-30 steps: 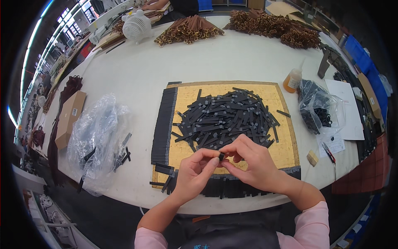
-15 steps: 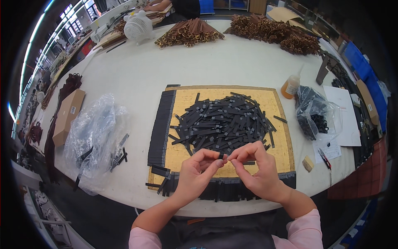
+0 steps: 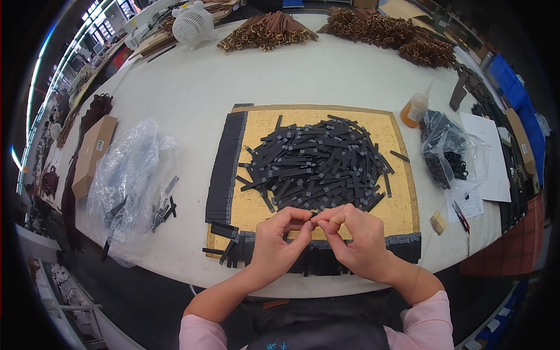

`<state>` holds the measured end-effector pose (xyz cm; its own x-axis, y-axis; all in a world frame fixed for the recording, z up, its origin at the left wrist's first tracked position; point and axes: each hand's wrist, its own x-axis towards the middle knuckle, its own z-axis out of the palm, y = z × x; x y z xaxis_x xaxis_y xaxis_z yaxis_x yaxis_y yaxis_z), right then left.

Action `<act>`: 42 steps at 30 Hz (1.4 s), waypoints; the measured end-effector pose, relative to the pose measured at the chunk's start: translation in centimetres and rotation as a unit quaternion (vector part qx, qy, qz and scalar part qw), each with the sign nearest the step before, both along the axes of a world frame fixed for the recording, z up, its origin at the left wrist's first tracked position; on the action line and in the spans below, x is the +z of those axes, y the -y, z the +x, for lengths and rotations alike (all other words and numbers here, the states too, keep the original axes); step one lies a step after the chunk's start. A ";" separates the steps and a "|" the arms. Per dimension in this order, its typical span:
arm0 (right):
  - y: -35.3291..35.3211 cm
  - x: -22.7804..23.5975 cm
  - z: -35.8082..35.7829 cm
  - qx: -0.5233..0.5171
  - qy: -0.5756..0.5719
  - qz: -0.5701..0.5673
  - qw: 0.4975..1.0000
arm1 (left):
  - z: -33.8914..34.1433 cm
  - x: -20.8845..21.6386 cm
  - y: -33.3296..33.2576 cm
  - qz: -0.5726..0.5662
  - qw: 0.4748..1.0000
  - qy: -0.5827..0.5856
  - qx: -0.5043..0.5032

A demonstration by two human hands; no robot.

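Note:
My left hand [image 3: 275,240] and my right hand [image 3: 357,236] meet fingertip to fingertip over the near part of a yellow board [image 3: 256,220]. Between them is a short black strip [image 3: 314,214], mostly hidden by the fingers; both hands pinch at it. Beyond my hands, a loose heap of black strips [image 3: 315,160] with grey ends covers the board's middle. More strips lie side by side in a row [image 3: 221,169] along the left edge, and another row [image 3: 402,248] runs along the near edge. A few strips lie crosswise at the near left corner.
Left of the board lie a clear plastic bag [image 3: 131,186] and a brown carton [image 3: 93,154]. On the right are a bottle of amber liquid [image 3: 413,112], a bag of black rings [image 3: 446,154], a small block [image 3: 438,223] and snips [image 3: 462,217]. Brown strap bundles [image 3: 265,34] and a white fan [image 3: 193,26] stand far back.
The view has tipped slightly, so the table sits higher in the picture. My fingertips have drawn closer together, and less of the strip shows between them.

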<state>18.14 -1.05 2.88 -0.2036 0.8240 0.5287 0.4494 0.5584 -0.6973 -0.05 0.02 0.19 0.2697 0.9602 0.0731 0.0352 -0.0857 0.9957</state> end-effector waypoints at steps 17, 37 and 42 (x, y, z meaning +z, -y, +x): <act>-0.4 0.6 -0.1 0.034 -0.023 -0.040 0.998 | -0.6 -0.1 0.0 -0.020 0.999 0.041 -0.023; -0.4 0.4 0.1 0.022 0.003 -0.037 0.999 | -0.5 -0.6 -0.1 0.049 0.998 -0.025 0.021; -0.2 1.1 0.6 0.030 0.052 -0.071 0.996 | -0.7 -0.6 0.2 -0.005 1.000 0.003 -0.016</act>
<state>18.74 -0.84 3.94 -0.3014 0.8737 0.3818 0.4919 0.4855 -0.7227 -0.77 -0.13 -0.36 0.2996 0.9519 0.0644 0.0263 -0.0757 0.9968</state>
